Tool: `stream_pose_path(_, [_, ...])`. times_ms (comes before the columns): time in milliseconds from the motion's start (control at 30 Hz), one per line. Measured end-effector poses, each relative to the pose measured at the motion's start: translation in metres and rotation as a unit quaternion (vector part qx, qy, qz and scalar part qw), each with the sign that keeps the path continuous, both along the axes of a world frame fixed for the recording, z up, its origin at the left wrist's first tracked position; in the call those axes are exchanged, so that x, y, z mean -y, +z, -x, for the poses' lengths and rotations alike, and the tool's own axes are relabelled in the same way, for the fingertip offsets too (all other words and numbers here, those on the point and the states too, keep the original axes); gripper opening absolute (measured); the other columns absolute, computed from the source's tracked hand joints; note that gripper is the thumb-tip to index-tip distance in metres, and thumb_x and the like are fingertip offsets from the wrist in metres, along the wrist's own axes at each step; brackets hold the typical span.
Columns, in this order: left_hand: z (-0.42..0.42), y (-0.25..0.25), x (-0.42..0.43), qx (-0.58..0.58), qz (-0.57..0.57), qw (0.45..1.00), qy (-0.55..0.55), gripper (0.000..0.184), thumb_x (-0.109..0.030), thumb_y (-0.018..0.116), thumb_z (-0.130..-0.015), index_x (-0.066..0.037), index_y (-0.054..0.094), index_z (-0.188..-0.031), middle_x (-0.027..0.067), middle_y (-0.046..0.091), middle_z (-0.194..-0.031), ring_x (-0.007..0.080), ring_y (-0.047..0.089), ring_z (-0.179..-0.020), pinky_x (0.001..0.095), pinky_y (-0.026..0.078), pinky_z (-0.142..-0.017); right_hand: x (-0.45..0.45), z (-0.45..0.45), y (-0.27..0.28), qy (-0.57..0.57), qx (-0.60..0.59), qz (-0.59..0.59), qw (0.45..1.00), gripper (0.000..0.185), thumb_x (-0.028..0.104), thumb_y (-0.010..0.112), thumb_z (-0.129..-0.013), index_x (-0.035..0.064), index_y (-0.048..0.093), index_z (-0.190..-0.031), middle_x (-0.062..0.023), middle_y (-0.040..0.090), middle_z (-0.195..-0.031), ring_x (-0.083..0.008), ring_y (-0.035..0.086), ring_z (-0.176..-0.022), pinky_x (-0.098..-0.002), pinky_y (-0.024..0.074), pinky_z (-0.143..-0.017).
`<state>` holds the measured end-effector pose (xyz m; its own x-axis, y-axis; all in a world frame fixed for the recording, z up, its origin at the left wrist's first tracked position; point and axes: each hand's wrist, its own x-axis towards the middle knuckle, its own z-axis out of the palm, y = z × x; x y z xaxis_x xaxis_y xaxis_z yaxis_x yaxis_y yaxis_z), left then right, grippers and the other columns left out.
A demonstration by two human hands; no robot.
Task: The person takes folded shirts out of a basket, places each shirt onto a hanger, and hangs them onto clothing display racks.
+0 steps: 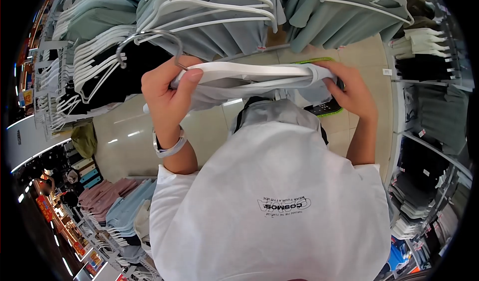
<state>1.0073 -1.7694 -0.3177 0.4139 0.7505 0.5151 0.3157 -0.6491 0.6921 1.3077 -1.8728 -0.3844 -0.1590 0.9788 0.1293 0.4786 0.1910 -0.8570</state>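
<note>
A light grey garment (209, 97) hangs on a white hanger (249, 71) held level in front of my chest. My left hand (172, 89), with a watch on the wrist, is closed around the hanger's left part, its thumb beside the metal hook (152, 33). At the other end, my right hand (353, 87) pinches the garment's shoulder with thumb and fingers. The garment's neckline lies loosely over the hanger bar. Its lower part is mostly hidden behind the hanger and my body.
Ahead, a rack holds grey-green shirts (329, 19) and grey shirts (214, 26) on white hangers. Black garments (132, 66) hang at the left. Folded clothes (414, 196) fill shelves on the right. Pink shirts (107, 196) hang lower left. Tiled floor (124, 131) shows between the racks.
</note>
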Motion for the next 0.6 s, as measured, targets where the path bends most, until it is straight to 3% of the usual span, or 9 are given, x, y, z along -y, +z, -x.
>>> stream_pose_path(33, [0.001,0.000,-0.001,0.000,0.021,1.000,-0.009,0.016,-0.014,0.063,-0.077,0.002,0.062,-0.075,0.0030,0.052,-0.056,0.0068,0.042,-0.050,0.0189,0.031,-0.046,0.001,-0.001,-0.002,0.009,-0.011,0.036,0.999,0.030,-0.003,0.055,-0.075,0.0007,0.055,-0.104,-0.0120,0.059,-0.089,-0.0257,0.055,-0.073,-0.0293,0.0427,-0.064])
stream_pose_path(167, [-0.008,-0.005,-0.001,-0.011,0.089,0.996,-0.026,0.018,-0.015,0.063,-0.077,0.002,0.061,-0.073,0.0036,0.051,-0.056,0.0070,0.042,-0.049,0.0192,0.031,-0.046,-0.008,0.016,-0.003,0.008,0.080,-0.050,0.995,0.019,0.007,0.060,-0.078,-0.0005,0.055,-0.094,-0.0140,0.056,-0.079,-0.0325,0.053,-0.071,-0.0349,0.0426,-0.064])
stream_pose_path(267, [-0.011,-0.014,-0.009,-0.035,0.058,0.996,-0.058,0.017,-0.016,0.064,-0.077,0.001,0.060,-0.076,0.0040,0.051,-0.058,0.0088,0.043,-0.048,0.0196,0.032,-0.046,-0.019,0.023,-0.007,-0.001,0.112,-0.105,0.988,0.020,0.014,0.064,-0.077,-0.0007,0.053,-0.086,-0.0136,0.052,-0.070,-0.0336,0.048,-0.063,-0.0352,0.0398,-0.056])
stream_pose_path(333, [-0.008,-0.015,-0.017,-0.023,0.060,0.994,-0.090,0.018,-0.017,0.066,-0.076,0.001,0.060,-0.079,0.0047,0.052,-0.059,0.0103,0.044,-0.048,0.0204,0.034,-0.046,-0.024,0.024,-0.008,-0.021,0.109,-0.026,0.993,0.021,0.016,0.067,-0.075,0.0000,0.055,-0.083,-0.0118,0.053,-0.066,-0.0289,0.047,-0.055,-0.0327,0.0390,-0.052])
stream_pose_path(400, [-0.003,-0.016,-0.024,-0.011,0.060,0.990,-0.124,0.021,-0.018,0.067,-0.074,0.000,0.060,-0.082,0.0055,0.053,-0.060,0.0119,0.045,-0.048,0.0211,0.035,-0.047,-0.031,0.022,0.002,-0.027,0.067,-0.033,0.997,0.021,0.016,0.068,-0.074,0.0000,0.056,-0.082,-0.0108,0.053,-0.064,-0.0245,0.046,-0.053,-0.0307,0.0382,-0.051])
stream_pose_path(533, [0.028,-0.034,-0.036,-0.080,0.041,0.995,-0.036,0.024,-0.018,0.071,-0.071,-0.001,0.060,-0.083,0.0076,0.056,-0.062,0.0148,0.048,-0.049,0.0233,0.038,-0.048,-0.039,0.001,0.011,-0.059,0.012,-0.034,0.998,0.019,0.014,0.069,-0.073,-0.0004,0.059,-0.081,-0.0076,0.053,-0.063,-0.0135,0.044,-0.052,-0.0253,0.0365,-0.050])
stream_pose_path(600, [0.048,-0.045,-0.044,-0.120,0.034,0.992,0.006,0.023,-0.018,0.072,-0.070,-0.002,0.060,-0.081,0.0085,0.056,-0.063,0.0159,0.049,-0.049,0.0240,0.038,-0.048,-0.039,-0.010,0.013,-0.054,0.018,-0.038,0.998,0.019,0.014,0.069,-0.073,-0.0002,0.059,-0.082,-0.0073,0.052,-0.062,-0.0128,0.044,-0.052,-0.0248,0.0362,-0.050])
